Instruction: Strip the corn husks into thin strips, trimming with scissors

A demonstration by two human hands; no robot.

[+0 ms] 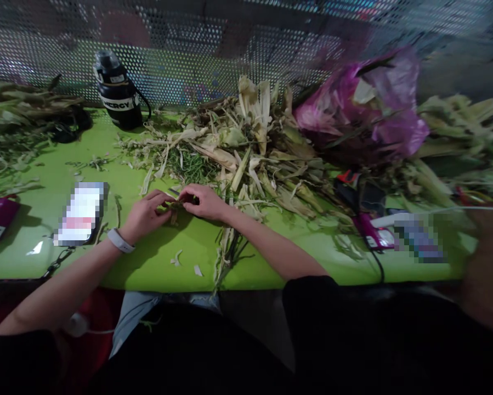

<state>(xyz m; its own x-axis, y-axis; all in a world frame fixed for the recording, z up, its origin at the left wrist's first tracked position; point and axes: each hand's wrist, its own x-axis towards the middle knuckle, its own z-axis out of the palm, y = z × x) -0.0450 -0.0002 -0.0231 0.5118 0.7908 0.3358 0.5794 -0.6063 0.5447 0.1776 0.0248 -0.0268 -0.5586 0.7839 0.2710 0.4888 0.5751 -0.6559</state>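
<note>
Both hands meet over the green tabletop (168,269), in front of the heap of husks. A small brownish-green piece of plant (174,210) is pinched between the fingertips of my left hand (146,213), which wears a pale wristband (120,241). My right hand (205,201) closes on the same piece from the other side. A thin dark strip (173,191) shows beside its fingers; its kind is too small to make out. Just beyond the hands, a tangle of green shreds (191,163) lies against the dry, pale corn husks (246,159).
A black bottle (117,96) stands at the back left. Left of my hands lies a phone (81,214). A pink plastic bag (365,109) leans at the back right, near another phone (421,238). Behind rises a perforated metal screen (188,55). Another person's arm (488,263) is at the right.
</note>
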